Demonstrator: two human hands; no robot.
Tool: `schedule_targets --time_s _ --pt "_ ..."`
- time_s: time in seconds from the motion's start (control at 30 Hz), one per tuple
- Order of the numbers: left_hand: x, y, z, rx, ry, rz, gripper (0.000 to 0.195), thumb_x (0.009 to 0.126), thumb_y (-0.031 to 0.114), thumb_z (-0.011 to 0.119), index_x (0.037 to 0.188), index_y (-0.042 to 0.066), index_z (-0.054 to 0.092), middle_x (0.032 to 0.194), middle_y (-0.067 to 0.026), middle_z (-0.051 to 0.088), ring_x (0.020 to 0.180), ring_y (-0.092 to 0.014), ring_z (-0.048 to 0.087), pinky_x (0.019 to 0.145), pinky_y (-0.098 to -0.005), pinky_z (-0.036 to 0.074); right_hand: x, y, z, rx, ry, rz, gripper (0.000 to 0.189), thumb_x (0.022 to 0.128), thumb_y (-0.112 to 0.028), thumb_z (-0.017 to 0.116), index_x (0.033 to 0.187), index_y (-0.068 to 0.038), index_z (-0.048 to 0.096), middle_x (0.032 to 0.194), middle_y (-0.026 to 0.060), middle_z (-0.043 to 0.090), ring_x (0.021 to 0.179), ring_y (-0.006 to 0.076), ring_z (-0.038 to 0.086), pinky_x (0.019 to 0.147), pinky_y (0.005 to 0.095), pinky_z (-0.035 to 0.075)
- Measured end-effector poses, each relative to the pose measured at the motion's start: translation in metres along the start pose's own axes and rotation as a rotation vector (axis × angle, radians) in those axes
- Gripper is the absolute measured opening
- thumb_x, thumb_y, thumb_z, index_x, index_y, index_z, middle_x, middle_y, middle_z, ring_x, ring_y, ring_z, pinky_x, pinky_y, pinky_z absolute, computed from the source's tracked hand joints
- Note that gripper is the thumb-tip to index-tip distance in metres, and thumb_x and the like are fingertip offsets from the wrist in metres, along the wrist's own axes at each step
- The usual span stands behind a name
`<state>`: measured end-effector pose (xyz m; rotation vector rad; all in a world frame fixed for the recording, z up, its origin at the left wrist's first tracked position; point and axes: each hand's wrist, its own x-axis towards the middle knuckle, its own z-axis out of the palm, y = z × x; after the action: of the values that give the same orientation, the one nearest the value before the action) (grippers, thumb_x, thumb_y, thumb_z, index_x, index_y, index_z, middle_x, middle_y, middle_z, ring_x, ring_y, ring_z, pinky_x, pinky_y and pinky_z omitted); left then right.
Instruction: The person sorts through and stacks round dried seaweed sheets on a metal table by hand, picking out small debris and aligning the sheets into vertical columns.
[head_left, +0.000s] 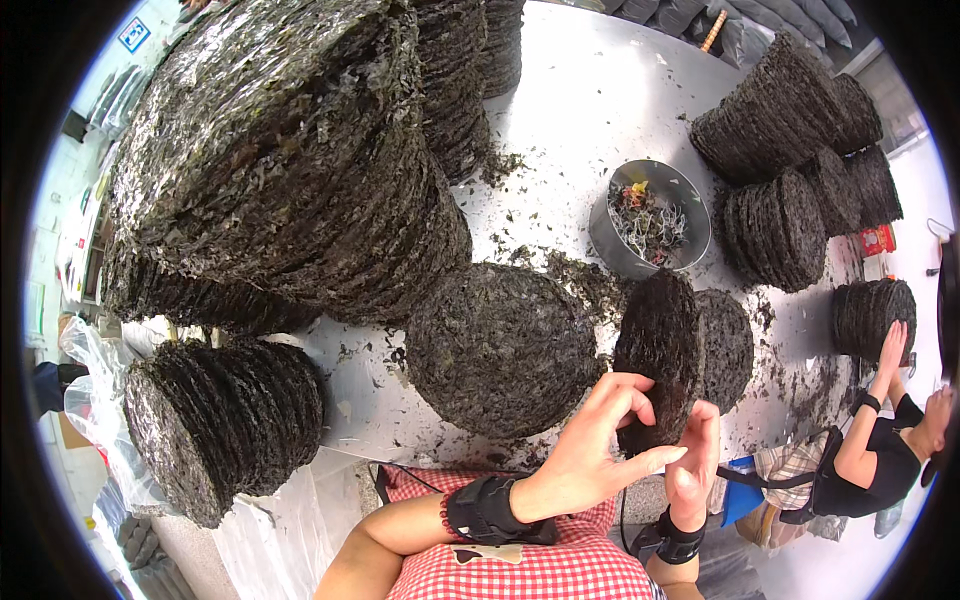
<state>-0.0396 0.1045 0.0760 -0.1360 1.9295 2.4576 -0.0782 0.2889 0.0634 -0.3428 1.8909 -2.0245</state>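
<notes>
A round, dark sheet of dried seaweed (658, 352) stands tilted on edge before me. My left hand (600, 442) is at its lower left edge, fingers curled and thumb stretched to the right. My right hand (694, 457) is at its lower right, fingers bent upward; whether either hand grips the sheet cannot be told. Behind the sheet, partly hidden, lies a greyer round of seaweed (724, 349). Left of my hands, another seaweed round (501, 351) lies flat on the metal table. A round metal tin (651, 217) holding pale and reddish scraps stands beyond the upright sheet.
Tall stacks of seaweed rounds (300, 172) crowd the left; another stack (225, 420) lies at the table's near left edge. More stacks (772, 225) stand at the right, where a co-worker (870, 457) touches one. Loose flakes litter the metal table (577, 90).
</notes>
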Motion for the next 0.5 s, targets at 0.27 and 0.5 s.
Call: schedule_targets --time_s 0.27,0.5 --pt "-0.001 -0.009 -0.004 -0.133 -0.031 -0.023 0.024 0.086 0.007 0.073 0.099 0.002 0.053 0.136 -0.0152 0.045 0.126 -0.022 0.049 0.106 -0.0406 0.045 0.008 -0.001 -0.002 -0.015 -0.059 -0.029 0.081 0.073 -0.011 0.082 0.140 0.001 0.037 0.132 0.0092 0.045 0.129 0.0214 0.044 0.108 0.0389 0.041" --pt "-0.010 0.002 -0.020 0.005 0.149 -0.062 0.024 0.097 0.015 0.054 0.116 0.001 0.051 0.094 -0.0043 0.058 0.082 -0.010 0.054 0.071 -0.0283 0.047 0.005 0.006 -0.021 0.406 0.142 0.010 0.057 0.087 -0.014 0.057 0.140 0.002 0.043 0.135 0.0141 0.054 0.127 0.0281 0.051 0.112 0.0438 0.037"
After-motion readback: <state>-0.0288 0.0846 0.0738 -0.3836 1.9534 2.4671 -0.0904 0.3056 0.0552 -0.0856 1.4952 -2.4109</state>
